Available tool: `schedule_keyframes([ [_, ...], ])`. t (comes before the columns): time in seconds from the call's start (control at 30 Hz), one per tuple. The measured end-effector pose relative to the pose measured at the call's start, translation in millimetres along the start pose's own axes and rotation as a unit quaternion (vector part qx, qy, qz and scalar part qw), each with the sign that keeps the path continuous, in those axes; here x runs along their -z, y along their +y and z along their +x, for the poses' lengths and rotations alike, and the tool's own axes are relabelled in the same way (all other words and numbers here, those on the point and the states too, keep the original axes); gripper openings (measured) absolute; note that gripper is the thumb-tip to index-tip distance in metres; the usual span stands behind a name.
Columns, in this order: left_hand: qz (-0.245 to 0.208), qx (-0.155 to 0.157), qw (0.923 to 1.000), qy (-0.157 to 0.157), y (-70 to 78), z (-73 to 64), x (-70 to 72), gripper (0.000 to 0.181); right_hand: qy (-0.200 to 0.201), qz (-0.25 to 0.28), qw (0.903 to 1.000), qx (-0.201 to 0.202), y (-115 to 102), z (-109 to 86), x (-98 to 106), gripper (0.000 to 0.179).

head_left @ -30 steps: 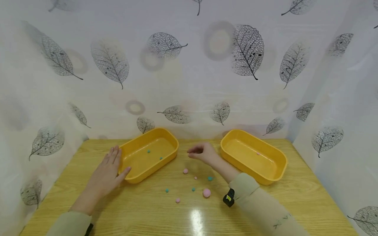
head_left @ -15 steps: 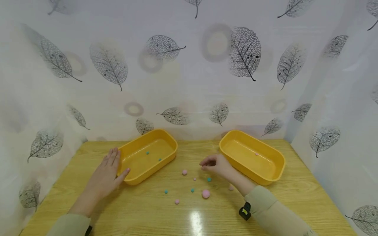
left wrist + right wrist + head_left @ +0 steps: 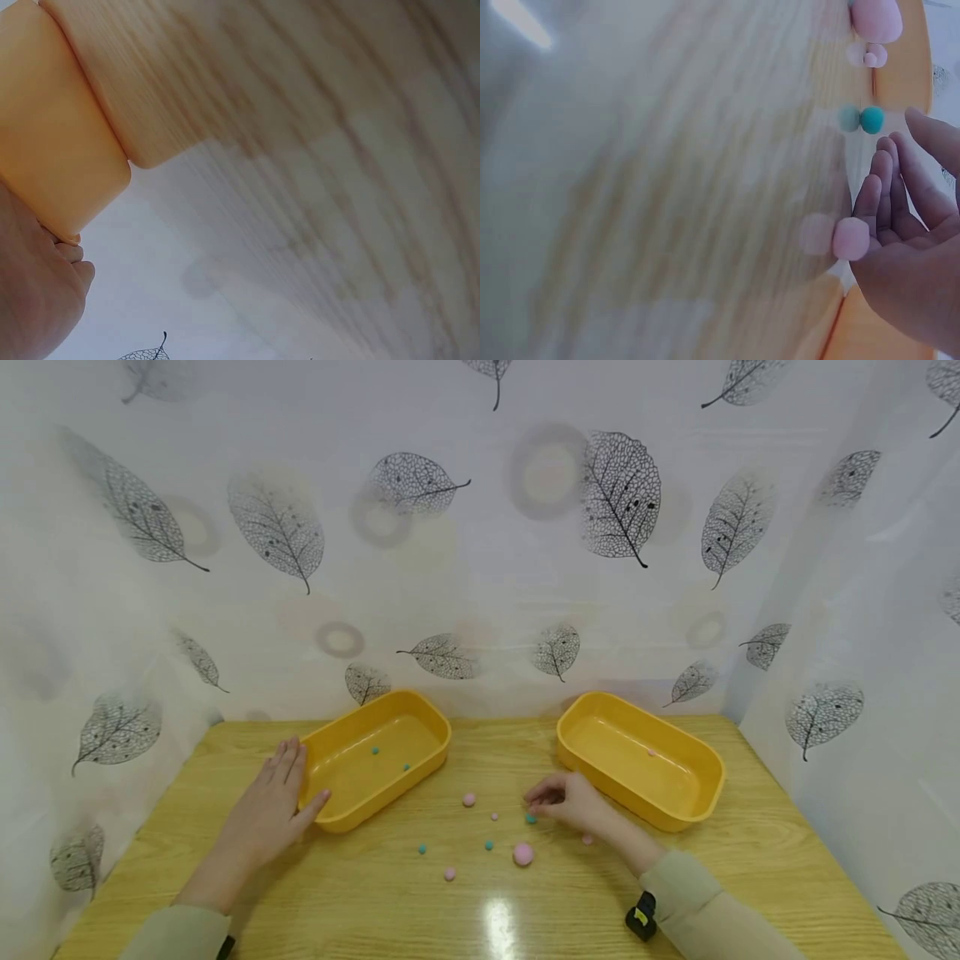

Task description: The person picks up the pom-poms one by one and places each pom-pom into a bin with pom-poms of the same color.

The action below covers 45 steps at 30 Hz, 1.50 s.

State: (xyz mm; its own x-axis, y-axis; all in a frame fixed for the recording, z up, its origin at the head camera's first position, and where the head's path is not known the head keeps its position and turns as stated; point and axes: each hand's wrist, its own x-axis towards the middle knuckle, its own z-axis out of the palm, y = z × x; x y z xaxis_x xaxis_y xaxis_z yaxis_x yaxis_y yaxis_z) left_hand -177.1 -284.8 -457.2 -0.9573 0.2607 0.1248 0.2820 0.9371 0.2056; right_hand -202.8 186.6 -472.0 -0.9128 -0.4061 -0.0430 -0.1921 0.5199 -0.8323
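My left hand (image 3: 262, 810) rests against the near left end of the left yellow tray (image 3: 337, 820), fingers straight, thumb over its rim. In the left wrist view that hand (image 3: 34, 289) touches the tray wall (image 3: 60, 127). My right hand (image 3: 573, 802) hovers just above a teal ball (image 3: 531, 819), partly covering it. The right wrist view has the thumb and fingers apart, nothing between them, with the teal ball (image 3: 871, 120) just past the fingertips. A pink ball (image 3: 851, 238) lies beside the hand; the forearm partly hides it in the head view.
Two teal balls lie in the left tray. The right yellow tray (image 3: 637, 768) holds a small pink ball (image 3: 652, 752). On the wooden table sit a large pink ball (image 3: 522, 854), smaller pink balls (image 3: 468, 799) and teal balls (image 3: 489, 845). A leaf-printed curtain (image 3: 480, 568) stands behind.
My right hand has moved right and toward me, from between the trays to the teal ball. The left hand stays on its tray. The view has shifted slightly.
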Motion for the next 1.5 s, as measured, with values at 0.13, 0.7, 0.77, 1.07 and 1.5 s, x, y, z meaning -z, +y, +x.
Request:
schedule_keyframes([
  [0.13,0.001,0.0,1.0,0.003,0.3,-0.3,0.1,0.089,-0.011,0.003,0.9999,0.001,5,-1.9,1,0.019],
  [0.7,-0.007,-0.005,0.9999,0.007,1.7,-1.4,1.2,0.088,-0.051,-0.01,0.9983,0.026,10,-3.0,3,0.019],
  [0.77,-0.003,-0.005,1.0,0.008,1.3,-1.2,1.2,0.088,-0.049,-0.021,0.998,0.033,12,-1.6,1,0.018],
  [1.07,0.0,-0.003,1.0,0.009,0.3,-0.5,0.8,0.088,-0.034,-0.035,0.9979,0.042,8,0.8,-4,0.015],
  [1.5,0.007,-0.004,1.0,0.002,-0.2,0.3,0.8,0.088,-0.028,-0.027,0.9992,0.009,4,2.5,-2,0.009],
])
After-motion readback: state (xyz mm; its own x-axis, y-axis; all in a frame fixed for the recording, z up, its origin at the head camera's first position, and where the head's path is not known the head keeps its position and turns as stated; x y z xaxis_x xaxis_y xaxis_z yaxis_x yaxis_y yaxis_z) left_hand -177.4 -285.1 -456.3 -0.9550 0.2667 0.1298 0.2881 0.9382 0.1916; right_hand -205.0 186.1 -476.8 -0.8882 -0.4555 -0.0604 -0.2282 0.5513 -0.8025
